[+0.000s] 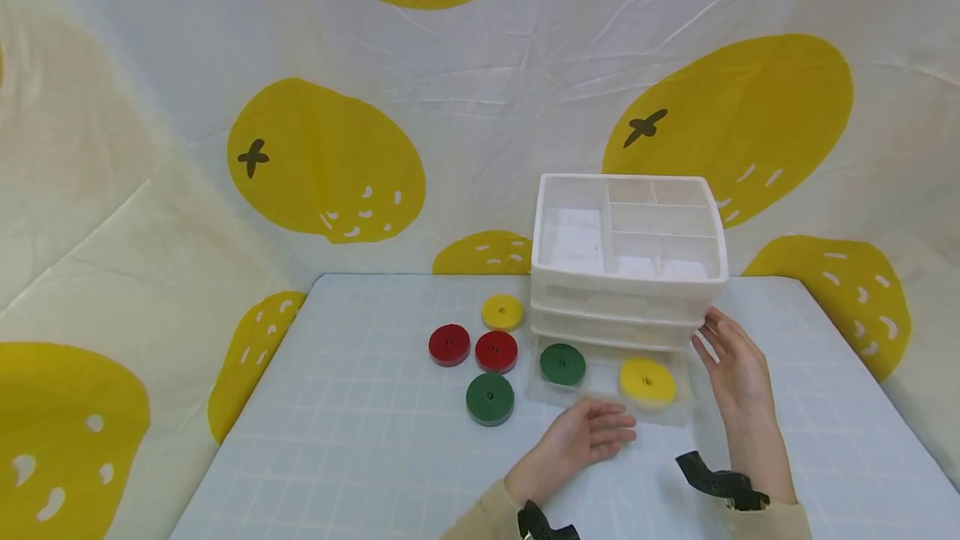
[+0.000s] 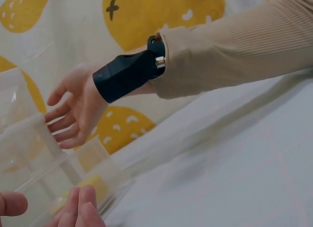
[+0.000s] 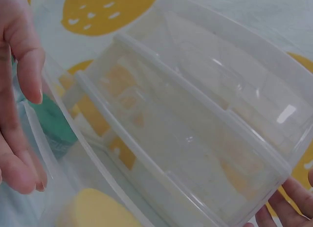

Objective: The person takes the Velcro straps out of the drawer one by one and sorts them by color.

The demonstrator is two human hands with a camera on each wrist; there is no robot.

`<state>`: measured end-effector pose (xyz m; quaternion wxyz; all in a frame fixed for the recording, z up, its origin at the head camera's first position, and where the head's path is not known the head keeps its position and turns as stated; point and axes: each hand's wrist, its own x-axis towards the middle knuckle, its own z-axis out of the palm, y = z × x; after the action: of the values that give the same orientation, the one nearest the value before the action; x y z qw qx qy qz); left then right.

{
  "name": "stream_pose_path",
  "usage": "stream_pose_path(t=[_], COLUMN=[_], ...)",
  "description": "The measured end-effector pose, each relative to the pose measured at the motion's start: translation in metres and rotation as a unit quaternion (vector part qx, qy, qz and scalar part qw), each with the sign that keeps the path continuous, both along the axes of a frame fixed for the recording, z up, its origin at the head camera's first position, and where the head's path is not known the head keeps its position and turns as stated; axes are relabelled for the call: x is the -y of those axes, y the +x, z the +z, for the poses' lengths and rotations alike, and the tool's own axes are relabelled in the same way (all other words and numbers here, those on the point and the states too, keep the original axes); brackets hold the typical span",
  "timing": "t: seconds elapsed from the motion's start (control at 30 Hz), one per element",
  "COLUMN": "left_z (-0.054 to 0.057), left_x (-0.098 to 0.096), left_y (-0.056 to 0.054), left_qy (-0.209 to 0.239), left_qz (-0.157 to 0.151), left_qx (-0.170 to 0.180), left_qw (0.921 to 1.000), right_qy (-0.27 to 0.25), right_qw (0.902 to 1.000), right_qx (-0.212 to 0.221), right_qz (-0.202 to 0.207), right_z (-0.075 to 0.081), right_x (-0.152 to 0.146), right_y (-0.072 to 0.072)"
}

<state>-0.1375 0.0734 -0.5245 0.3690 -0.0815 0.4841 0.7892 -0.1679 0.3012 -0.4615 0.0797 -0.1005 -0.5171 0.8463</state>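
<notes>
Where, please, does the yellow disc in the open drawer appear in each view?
Head: yellow disc right of centre, in the lower half.
Left wrist: lower left, partly hidden.
Right wrist: bottom edge, left of centre, cut off.
Shared landmark: the open drawer holding it.

Right sleeve (image 2: 210, 60): beige fabric, which showed fine parallel ribbing along the forearm and a smoother cuff (image 2: 178, 65). Left sleeve (image 1: 480, 515): beige to match, only partly in view. A broad black wrist strap (image 2: 122, 78) encircled the right wrist; a small bright metallic-looking fitting (image 2: 160, 61) sat beside the cuff. The strap's loose tail (image 1: 693, 467) projected sideways. The left wrist carried a second black strap (image 1: 536, 521), partly visible. Left fingers (image 1: 615, 436) and right fingers (image 1: 729, 332) were bare.
</notes>
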Motion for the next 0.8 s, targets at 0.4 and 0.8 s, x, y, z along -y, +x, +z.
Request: stream_pose_path(t=[0.4,0.8], left_z=[-0.004,-0.009], left_x=[0.002,0.022], left_y=[0.013,0.014], left_qy=[0.003,0.012], left_qz=[0.001,-0.037], left_qx=[-0.002,0.009], left_qw=[1.0000,0.9992], right_qy=[0.001,-0.008], right_qw=[1.0000,1.0000], right_qx=[0.005,0.001], right_qz=[-0.005,0.003], right_z=[0.000,-0.001], right_x=[0.000,-0.001], right_y=[0.000,0.000])
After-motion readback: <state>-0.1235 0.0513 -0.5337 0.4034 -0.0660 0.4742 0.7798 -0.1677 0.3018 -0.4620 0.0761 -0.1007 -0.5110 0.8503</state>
